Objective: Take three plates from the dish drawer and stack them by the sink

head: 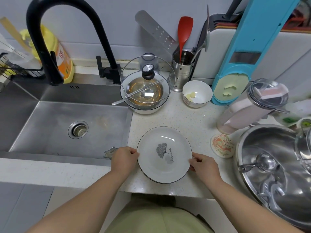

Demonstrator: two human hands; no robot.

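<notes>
A stack of white plates (164, 154) with thin dark rims sits on the speckled counter (188, 118) just right of the steel sink (67, 125). The top plate bears a grey leaf print and script. A second rim shows beneath its near edge; how many plates lie under it I cannot tell. My left hand (124, 158) grips the stack's left edge. My right hand (202, 163) grips its right edge. The dish drawer is out of view.
Behind the plates stand a lidded bowl holding a spoon (145, 91), a small white bowl (196, 94) and a steel utensil holder (182, 69). A large steel basin (276, 174), a coaster (222, 145) and a tall lidded jar (252, 105) crowd the right. A black faucet (50, 39) arches over the sink.
</notes>
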